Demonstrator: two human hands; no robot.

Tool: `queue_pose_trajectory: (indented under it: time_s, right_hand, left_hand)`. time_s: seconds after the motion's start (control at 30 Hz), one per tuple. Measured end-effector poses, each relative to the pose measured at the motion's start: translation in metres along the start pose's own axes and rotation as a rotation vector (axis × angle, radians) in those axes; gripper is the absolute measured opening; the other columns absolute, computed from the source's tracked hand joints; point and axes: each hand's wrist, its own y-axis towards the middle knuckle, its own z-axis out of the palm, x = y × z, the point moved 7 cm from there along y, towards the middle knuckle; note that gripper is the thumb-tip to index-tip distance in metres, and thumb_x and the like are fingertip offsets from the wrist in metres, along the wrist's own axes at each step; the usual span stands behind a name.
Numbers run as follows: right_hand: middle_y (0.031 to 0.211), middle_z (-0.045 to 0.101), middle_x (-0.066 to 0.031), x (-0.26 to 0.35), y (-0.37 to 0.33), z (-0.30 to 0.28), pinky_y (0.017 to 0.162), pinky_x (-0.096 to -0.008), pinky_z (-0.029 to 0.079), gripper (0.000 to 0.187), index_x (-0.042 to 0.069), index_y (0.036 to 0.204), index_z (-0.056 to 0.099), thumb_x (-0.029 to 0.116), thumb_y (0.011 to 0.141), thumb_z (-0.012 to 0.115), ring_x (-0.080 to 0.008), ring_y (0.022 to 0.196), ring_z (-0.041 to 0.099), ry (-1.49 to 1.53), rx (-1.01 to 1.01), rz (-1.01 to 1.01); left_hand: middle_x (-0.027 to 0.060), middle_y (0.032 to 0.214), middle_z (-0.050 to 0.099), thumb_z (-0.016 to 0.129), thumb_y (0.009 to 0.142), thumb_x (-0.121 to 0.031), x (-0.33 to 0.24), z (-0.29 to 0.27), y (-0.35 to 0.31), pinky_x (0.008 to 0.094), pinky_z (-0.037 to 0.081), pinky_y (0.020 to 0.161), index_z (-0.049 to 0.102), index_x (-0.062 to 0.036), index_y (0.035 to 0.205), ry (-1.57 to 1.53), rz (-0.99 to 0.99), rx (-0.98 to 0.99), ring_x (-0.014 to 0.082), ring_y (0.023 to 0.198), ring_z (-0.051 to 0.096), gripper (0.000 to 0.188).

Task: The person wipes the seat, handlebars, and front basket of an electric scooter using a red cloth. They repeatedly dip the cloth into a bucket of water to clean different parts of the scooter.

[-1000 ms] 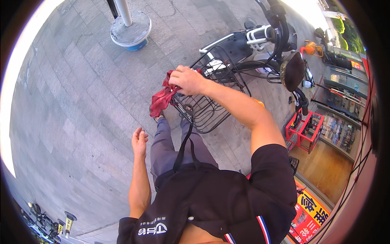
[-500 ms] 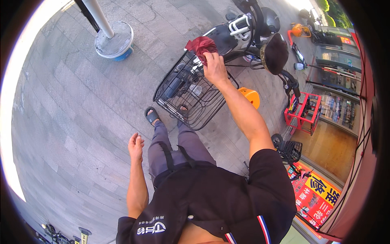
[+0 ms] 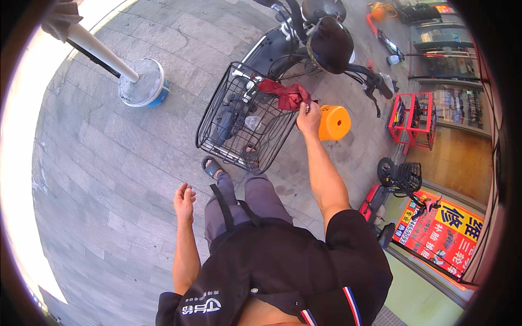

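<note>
A crumpled dark red cloth (image 3: pixel 288 96) is gripped in my right hand (image 3: pixel 309 118), whose fingers are closed around its right end. The cloth stretches left across the far right rim of a black wire basket (image 3: pixel 228 159). This basket is mounted on the front of a black electric scooter (image 3: pixel 265 50); a clear plastic cup (image 3: pixel 252 123) shows through its wires. Low at my left side, my left hand (image 3: pixel 185 202) is empty, its fingers loosely bent and apart. My sandalled feet stand by the basket's near edge.
Right of my right hand stands an orange-yellow plastic stool (image 3: pixel 334 124). The scooter's round black mirror (image 3: pixel 330 46) juts out beyond it. A white pole rises from a concrete-filled bucket (image 3: pixel 142 81) at far left. Along the shopfront are a red metal rack (image 3: pixel 410 122) and a signboard (image 3: pixel 440 233).
My right hand has drawn the cloth from the basket's far edge toward me and to the right, stretching it out. My left hand still hangs empty. The whole view has shifted a little.
</note>
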Motion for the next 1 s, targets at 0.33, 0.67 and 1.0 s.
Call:
queue_pose_trajectory:
  time_s: [0.33, 0.67, 1.0]
  right_hand:
    - [0.098, 0.06, -0.0103, 0.086, 0.018, 0.021, 0.08, -0.0437, 0.048, 0.031, 0.009, 0.092, 0.063, 0.015, 0.067, 0.08, -0.0344, 0.092, 0.055, -0.017, 0.031, -0.544]
    - [0.108, 0.063, -0.0133, -0.079, -0.036, 0.018, 0.088, -0.0319, 0.048, 0.042, 0.002, 0.127, 0.05, 0.001, 0.085, 0.052, -0.0189, 0.097, 0.062, 0.832, 0.185, 0.238]
    - [0.136, 0.042, -0.028, 0.017, -0.178, 0.015, 0.097, -0.047, 0.048, 0.062, 0.007, 0.132, 0.048, -0.005, 0.073, 0.063, -0.0492, 0.121, 0.048, 0.652, 0.233, -0.039]
  left_hand:
    - [0.0139, 0.124, 0.06, 0.06, 0.096, -0.025, -0.009, 0.012, -0.005, 0.0304, 0.05, 0.08, 0.048, 0.0005, 0.137, 0.067, 0.005, 0.056, 0.0197, 0.098, 0.062, 0.05]
    - [0.0157, 0.122, 0.061, 0.061, 0.094, -0.024, 0.034, 0.037, -0.06, 0.0297, 0.052, 0.078, 0.047, 0.0013, 0.137, 0.133, -0.079, -0.033, 0.021, 0.096, 0.063, 0.052]
    - [0.0083, 0.113, 0.062, 0.063, 0.095, -0.021, 0.061, 0.108, -0.146, 0.0268, 0.051, 0.073, 0.052, -0.0003, 0.132, 0.054, -0.068, -0.098, 0.0145, 0.088, 0.063, 0.043]
